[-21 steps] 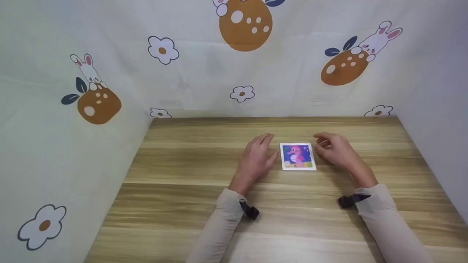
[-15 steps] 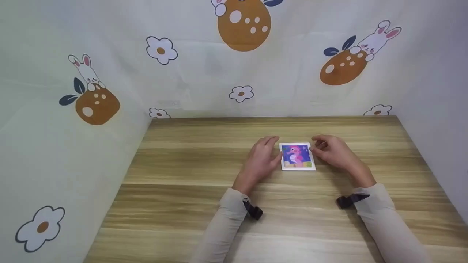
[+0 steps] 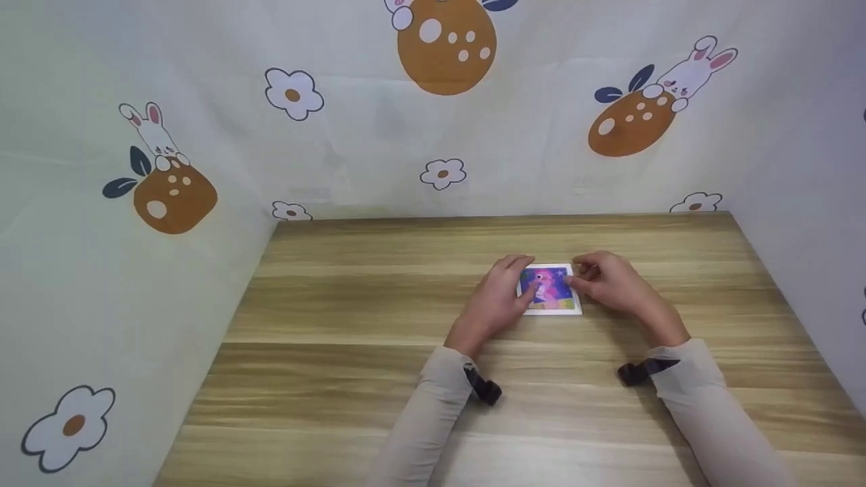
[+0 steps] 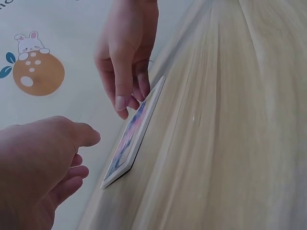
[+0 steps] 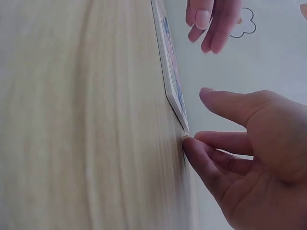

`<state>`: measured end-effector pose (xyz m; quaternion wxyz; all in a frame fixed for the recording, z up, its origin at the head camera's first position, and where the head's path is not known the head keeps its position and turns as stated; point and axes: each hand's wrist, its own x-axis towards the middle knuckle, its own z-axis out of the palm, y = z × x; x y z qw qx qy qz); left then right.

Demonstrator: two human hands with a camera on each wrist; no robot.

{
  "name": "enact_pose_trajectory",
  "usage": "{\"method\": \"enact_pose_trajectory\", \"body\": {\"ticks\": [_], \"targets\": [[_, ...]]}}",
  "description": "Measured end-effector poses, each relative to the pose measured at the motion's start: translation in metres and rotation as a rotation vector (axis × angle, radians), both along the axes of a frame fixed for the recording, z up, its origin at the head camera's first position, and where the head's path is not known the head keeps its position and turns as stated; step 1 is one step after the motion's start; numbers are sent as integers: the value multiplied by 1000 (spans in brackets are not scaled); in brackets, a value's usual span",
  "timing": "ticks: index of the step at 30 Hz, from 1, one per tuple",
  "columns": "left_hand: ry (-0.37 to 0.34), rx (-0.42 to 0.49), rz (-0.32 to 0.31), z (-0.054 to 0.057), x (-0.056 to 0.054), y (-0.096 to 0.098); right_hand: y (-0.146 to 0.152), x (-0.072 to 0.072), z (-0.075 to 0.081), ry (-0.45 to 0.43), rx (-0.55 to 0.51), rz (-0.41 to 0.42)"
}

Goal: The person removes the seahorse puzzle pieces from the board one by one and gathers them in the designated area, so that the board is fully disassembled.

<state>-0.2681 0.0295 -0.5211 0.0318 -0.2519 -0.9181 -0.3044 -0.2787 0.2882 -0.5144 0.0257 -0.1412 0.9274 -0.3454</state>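
Observation:
A thin square board [image 3: 553,297] with a white border and a pink seahorse picture on blue lies flat on the wooden table [image 3: 379,379]. My left hand [image 3: 497,297] hovers at its left side, thumb over the picture in the head view. In the left wrist view, that hand [image 4: 43,163] is apart from the board [image 4: 129,139]. My right hand [image 3: 616,284] is at the right edge, its thumb above the board's level. The right wrist view has that hand [image 5: 268,153] with thumb and fingers spread; a fingertip is close to the board's corner [image 5: 180,108], contact unclear.
Pale cloth walls with flowers and rabbits on orange fruit [image 3: 446,47] rise behind the table and at both sides. Black wrist straps with small devices [image 3: 484,385] are on both sleeves.
My left hand has moved right, from beside the board to over its left edge. The right hand has shifted slightly left to the right edge. The board stays on the table.

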Motion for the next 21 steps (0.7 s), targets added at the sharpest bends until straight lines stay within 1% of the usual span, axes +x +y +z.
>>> {"method": "enact_pose_trajectory", "body": {"ticks": [5,10,15,21], "targets": [[-27,8,-18,-4,-2,9,-1,0,-2,2,-6,32],[-42,-10,-38,-7,-5,16,-1,-1,-4,1,-15,53],[-19,-41,-62,-10,-9,22,1,-2,-5,1,-39,57],[0,-61,-81,-10,-18,28,4,-2,-6,-10,-70,78]]}}
